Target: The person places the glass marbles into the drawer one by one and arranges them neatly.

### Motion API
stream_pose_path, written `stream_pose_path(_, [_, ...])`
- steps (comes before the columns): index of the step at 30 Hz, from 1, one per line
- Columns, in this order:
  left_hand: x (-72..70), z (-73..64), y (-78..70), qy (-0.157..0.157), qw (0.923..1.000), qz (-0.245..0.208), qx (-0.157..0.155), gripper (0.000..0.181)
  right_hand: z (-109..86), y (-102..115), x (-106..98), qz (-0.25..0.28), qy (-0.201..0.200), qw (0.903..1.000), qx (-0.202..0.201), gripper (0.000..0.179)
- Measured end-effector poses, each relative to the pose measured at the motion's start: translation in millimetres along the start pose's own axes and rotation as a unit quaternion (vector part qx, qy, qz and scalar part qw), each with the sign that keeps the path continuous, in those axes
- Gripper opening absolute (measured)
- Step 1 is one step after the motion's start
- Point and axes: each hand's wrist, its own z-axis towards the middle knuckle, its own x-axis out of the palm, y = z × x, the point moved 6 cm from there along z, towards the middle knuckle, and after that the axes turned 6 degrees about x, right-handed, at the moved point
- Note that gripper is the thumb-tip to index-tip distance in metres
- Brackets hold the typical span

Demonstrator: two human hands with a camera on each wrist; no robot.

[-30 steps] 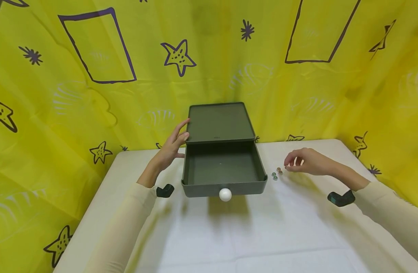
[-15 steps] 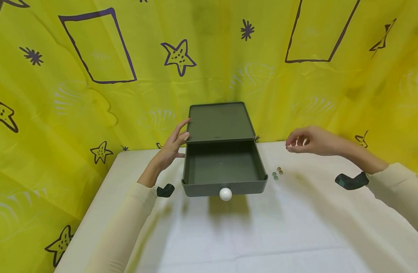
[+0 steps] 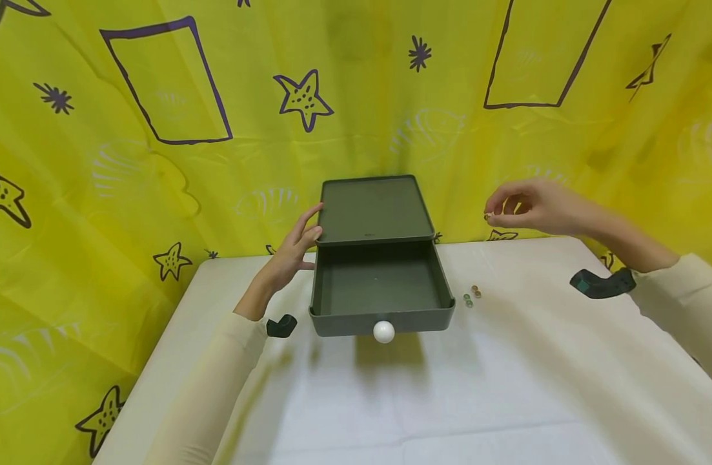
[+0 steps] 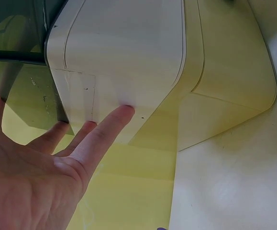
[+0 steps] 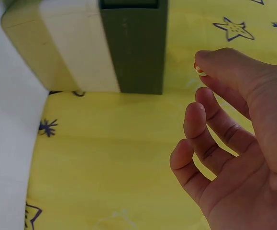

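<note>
A dark green box [image 3: 376, 210] stands at the back of the table, its drawer [image 3: 341, 325] pulled out toward me, with a bare floor inside and a round white knob [image 3: 383, 332] in front. Against the box's left side rests my left hand [image 3: 287, 257]; in the left wrist view its spread fingers touch the pale side wall [image 4: 114, 81]. Right of the box and raised over the table, my right hand [image 3: 536, 206] pinches a small marble [image 5: 200, 71] between thumb and index finger. Below it, green marbles [image 3: 468, 300] and brown marbles [image 3: 476, 292] lie on the table beside the drawer.
A white cloth covers the table [image 3: 478, 400]. Close behind the box hangs a yellow curtain [image 3: 356, 97] with starfish drawings, which also runs along the left and right sides.
My right hand has risen from beside the marbles on the table, carrying the pinched marble up. The left hand, box and drawer have stayed in place.
</note>
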Motion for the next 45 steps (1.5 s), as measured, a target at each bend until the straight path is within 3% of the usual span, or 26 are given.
stream_pose_path(12, [0.9,-1.4,-0.3,-0.002,1.0000,0.000,-0.001,0.059,12.2,31,-33,0.032,-0.060,0.9977,-0.006,0.014])
stream_pose_path(23, [2.0,-0.4,-1.0,0.004,1.0000,0.001,0.001,0.059,18.1,53,-37,0.001,-0.054,0.9986,-0.003,0.008])
stream_pose_path(34, [0.8,-0.2,0.4,0.000,1.0000,-0.001,0.000,0.058,33.3,80,-28,-0.038,0.014,0.9987,-0.030,0.009])
stream_pose_path(41, [-0.8,0.0,1.2,-0.001,1.0000,-0.001,0.001,0.058,48.0,105,-18,-0.071,0.078,0.9930,-0.054,0.008])
stream_pose_path(45, [0.0,0.1,0.6,0.000,1.0000,0.001,0.001,0.059,58.0,118,-9,-0.064,0.112,0.9895,-0.065,0.008])
